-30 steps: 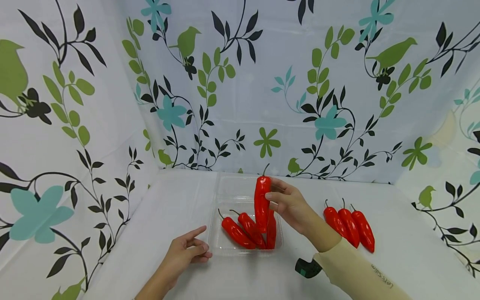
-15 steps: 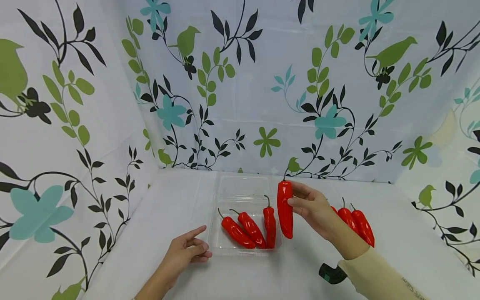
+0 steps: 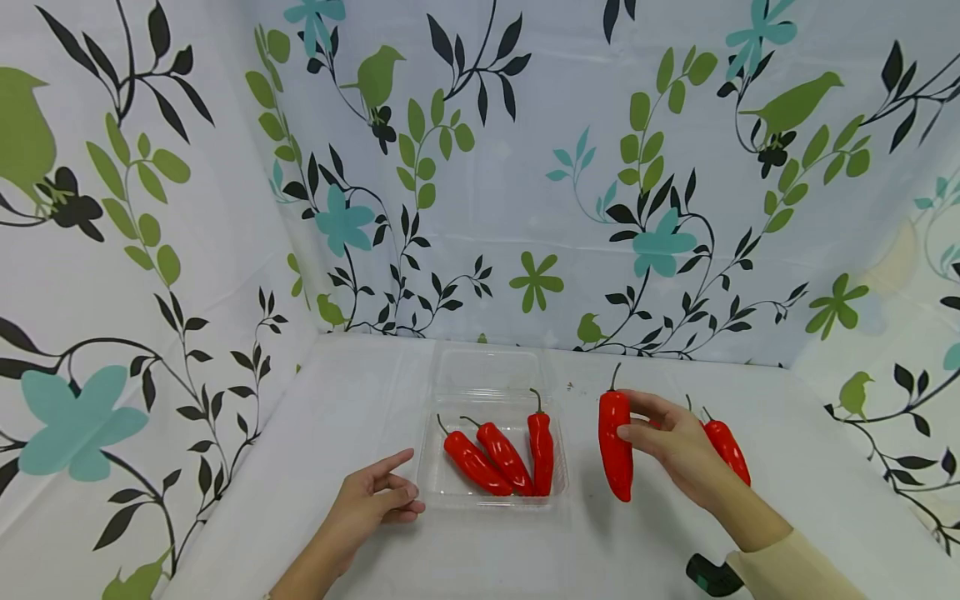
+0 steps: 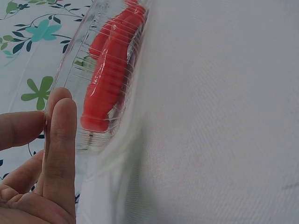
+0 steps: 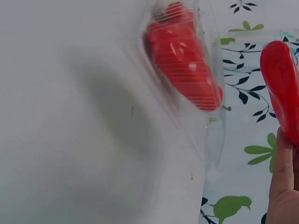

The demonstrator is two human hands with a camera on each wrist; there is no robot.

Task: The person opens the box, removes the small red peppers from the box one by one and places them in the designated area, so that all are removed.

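A clear plastic tray (image 3: 491,502) lies on the white table with three red peppers (image 3: 502,457) side by side in it. My right hand (image 3: 637,417) grips a fourth red pepper (image 3: 615,446) upright, stem up, just right of the tray and above the table. The right wrist view shows that pepper (image 5: 282,79) against my finger (image 5: 280,172), with the tray (image 5: 210,135) behind. My left hand (image 3: 393,487) rests on the table at the tray's front left corner, index finger straight, holding nothing. Its fingertips (image 4: 60,135) lie against the tray wall (image 4: 88,46).
Two more red peppers (image 3: 726,450) lie on the table behind my right hand, partly hidden by it. The tray's clear lid (image 3: 487,371) lies open at the back. Patterned fabric walls (image 3: 525,208) close in the table at the back and both sides.
My right hand has carried the pepper from above the tray to the right and lower, so it is now beside the tray. The left hand has stayed put.
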